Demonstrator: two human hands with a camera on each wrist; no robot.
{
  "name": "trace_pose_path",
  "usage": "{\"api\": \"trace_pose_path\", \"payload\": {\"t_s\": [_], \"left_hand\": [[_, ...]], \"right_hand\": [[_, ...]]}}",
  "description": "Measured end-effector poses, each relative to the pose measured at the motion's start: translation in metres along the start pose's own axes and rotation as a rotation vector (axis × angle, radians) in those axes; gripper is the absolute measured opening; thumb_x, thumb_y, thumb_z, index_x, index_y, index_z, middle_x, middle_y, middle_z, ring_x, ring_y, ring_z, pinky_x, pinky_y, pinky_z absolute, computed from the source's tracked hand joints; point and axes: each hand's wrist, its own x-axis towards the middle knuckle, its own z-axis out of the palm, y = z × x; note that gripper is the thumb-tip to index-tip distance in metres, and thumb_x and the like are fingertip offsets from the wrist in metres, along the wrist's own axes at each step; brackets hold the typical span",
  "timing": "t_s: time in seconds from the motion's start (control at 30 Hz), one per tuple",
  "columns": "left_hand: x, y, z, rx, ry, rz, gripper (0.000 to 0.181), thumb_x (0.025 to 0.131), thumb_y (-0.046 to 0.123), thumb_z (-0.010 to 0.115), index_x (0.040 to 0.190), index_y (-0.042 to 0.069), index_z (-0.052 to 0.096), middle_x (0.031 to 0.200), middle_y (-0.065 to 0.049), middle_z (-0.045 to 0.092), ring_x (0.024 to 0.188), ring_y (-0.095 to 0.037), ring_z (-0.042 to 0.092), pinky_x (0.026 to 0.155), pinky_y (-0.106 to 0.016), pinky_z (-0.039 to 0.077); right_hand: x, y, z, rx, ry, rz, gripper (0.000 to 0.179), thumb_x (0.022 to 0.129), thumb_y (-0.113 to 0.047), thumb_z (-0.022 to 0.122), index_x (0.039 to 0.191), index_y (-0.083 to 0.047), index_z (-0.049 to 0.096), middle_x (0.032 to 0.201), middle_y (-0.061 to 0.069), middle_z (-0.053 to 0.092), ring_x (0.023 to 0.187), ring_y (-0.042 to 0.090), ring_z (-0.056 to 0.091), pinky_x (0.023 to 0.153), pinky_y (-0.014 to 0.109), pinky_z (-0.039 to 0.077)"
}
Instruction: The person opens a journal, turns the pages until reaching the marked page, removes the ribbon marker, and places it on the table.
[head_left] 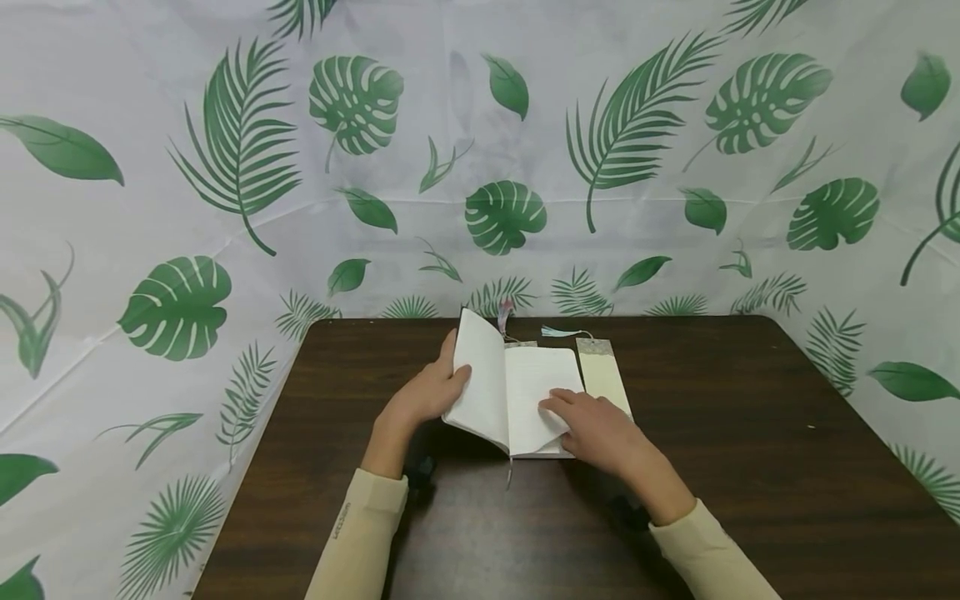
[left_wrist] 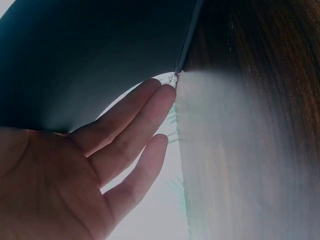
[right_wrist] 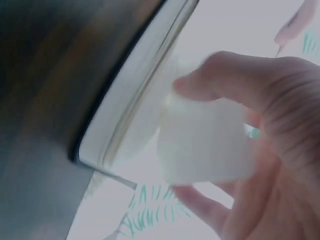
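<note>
An open notebook (head_left: 532,400) with white lined pages lies in the middle of the table, its left side raised at a slant. My left hand (head_left: 427,387) holds that side, thumb on the page and fingers behind the dark cover (left_wrist: 110,55). At the lower right corner, my right hand (head_left: 600,425) pinches a page (right_wrist: 205,145) between thumb and fingers; the page is lifted and bends away from those beneath. A thin ribbon marker (head_left: 509,473) hangs from the notebook's bottom edge.
Right of the notebook lies a cream bookmark (head_left: 606,379) with a light blue tassel (head_left: 558,332). Another bookmark (head_left: 521,343), with a pinkish tassel (head_left: 504,310), shows behind the notebook's top edge. The dark wooden table (head_left: 735,417) meets a leaf-patterned cloth (head_left: 450,125).
</note>
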Motion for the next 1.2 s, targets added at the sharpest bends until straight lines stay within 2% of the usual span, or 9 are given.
{"api": "trace_pose_path", "payload": {"t_s": [0.1, 0.23, 0.43, 0.6, 0.7, 0.8, 0.97, 1.1, 1.2], "left_hand": [[-0.001, 0.0, 0.0, 0.0, 0.002, 0.005, 0.079, 0.116, 0.038, 0.036, 0.173, 0.016, -0.014, 0.122, -0.022, 0.068, 0.097, -0.025, 0.07, 0.106, -0.053, 0.049], [-0.001, 0.0, -0.001, -0.006, 0.002, 0.012, 0.079, 0.116, 0.038, 0.036, 0.173, 0.016, -0.014, 0.12, -0.021, 0.068, 0.095, -0.025, 0.07, 0.105, -0.053, 0.05], [0.0, -0.002, -0.001, -0.006, 0.009, -0.003, 0.078, 0.116, 0.042, 0.034, 0.174, 0.017, -0.013, 0.116, -0.019, 0.068, 0.098, -0.026, 0.069, 0.109, -0.053, 0.048], [0.0, -0.001, 0.0, -0.004, 0.016, -0.004, 0.078, 0.116, 0.042, 0.035, 0.174, 0.019, -0.012, 0.121, -0.02, 0.068, 0.1, -0.027, 0.069, 0.108, -0.053, 0.048], [0.0, -0.001, 0.001, 0.0, 0.018, -0.008, 0.078, 0.116, 0.042, 0.035, 0.174, 0.018, -0.011, 0.124, -0.021, 0.068, 0.102, -0.027, 0.069, 0.109, -0.052, 0.048], [0.0, 0.0, 0.001, 0.013, 0.018, -0.009, 0.079, 0.116, 0.042, 0.035, 0.174, 0.017, -0.011, 0.127, -0.023, 0.067, 0.105, -0.028, 0.069, 0.11, -0.053, 0.048], [0.0, 0.0, 0.001, 0.025, 0.026, -0.014, 0.079, 0.116, 0.043, 0.035, 0.174, 0.017, -0.011, 0.129, -0.022, 0.067, 0.104, -0.028, 0.07, 0.107, -0.053, 0.049], [0.0, 0.0, 0.002, 0.011, 0.029, -0.018, 0.077, 0.116, 0.049, 0.032, 0.175, 0.021, -0.01, 0.118, -0.017, 0.069, 0.097, -0.026, 0.071, 0.103, -0.052, 0.052], [0.001, 0.001, 0.002, 0.004, 0.031, -0.022, 0.079, 0.114, 0.06, 0.026, 0.175, 0.023, -0.009, 0.117, -0.015, 0.07, 0.1, -0.025, 0.071, 0.104, -0.052, 0.051]], "right_hand": [[-0.001, 0.006, -0.005, -0.014, 0.095, 0.018, 0.069, 0.087, -0.012, 0.088, 0.151, -0.013, 0.061, 0.159, 0.015, 0.056, 0.138, 0.037, 0.062, 0.103, 0.061, 0.053], [0.001, 0.01, -0.008, 0.022, 0.221, 0.034, 0.094, 0.08, -0.016, 0.096, 0.162, -0.016, 0.049, 0.169, 0.018, 0.043, 0.137, 0.043, 0.061, 0.099, 0.061, 0.056], [0.006, 0.003, -0.007, 0.143, 0.305, 0.14, 0.12, 0.086, -0.042, 0.092, 0.175, -0.024, 0.014, 0.178, 0.021, 0.02, 0.146, 0.05, 0.05, 0.106, 0.068, 0.05], [0.009, -0.007, -0.003, 0.283, 0.378, 0.238, 0.127, 0.088, -0.039, 0.091, 0.176, -0.019, 0.002, 0.18, 0.022, 0.01, 0.157, 0.05, 0.035, 0.114, 0.068, 0.044], [0.011, -0.016, 0.002, 0.407, 0.338, 0.27, 0.123, 0.092, -0.041, 0.087, 0.175, -0.015, 0.0, 0.181, 0.02, 0.008, 0.164, 0.044, 0.022, 0.121, 0.065, 0.038], [0.011, -0.025, 0.008, 0.477, 0.258, 0.257, 0.106, 0.099, -0.046, 0.078, 0.175, -0.012, 0.012, 0.18, 0.018, 0.013, 0.165, 0.041, 0.021, 0.123, 0.066, 0.035], [0.008, -0.037, 0.017, 0.396, 0.165, 0.145, 0.077, 0.104, -0.046, 0.07, 0.169, -0.017, 0.039, 0.174, 0.018, 0.034, 0.152, 0.047, 0.045, 0.115, 0.071, 0.04], [0.007, -0.042, 0.02, 0.317, 0.128, 0.076, 0.07, 0.104, -0.044, 0.071, 0.165, -0.022, 0.046, 0.168, 0.013, 0.047, 0.144, 0.042, 0.055, 0.109, 0.07, 0.044], [0.007, -0.044, 0.022, 0.288, 0.112, 0.057, 0.071, 0.103, -0.045, 0.072, 0.165, -0.024, 0.046, 0.165, 0.009, 0.052, 0.144, 0.037, 0.056, 0.109, 0.066, 0.046]]}}
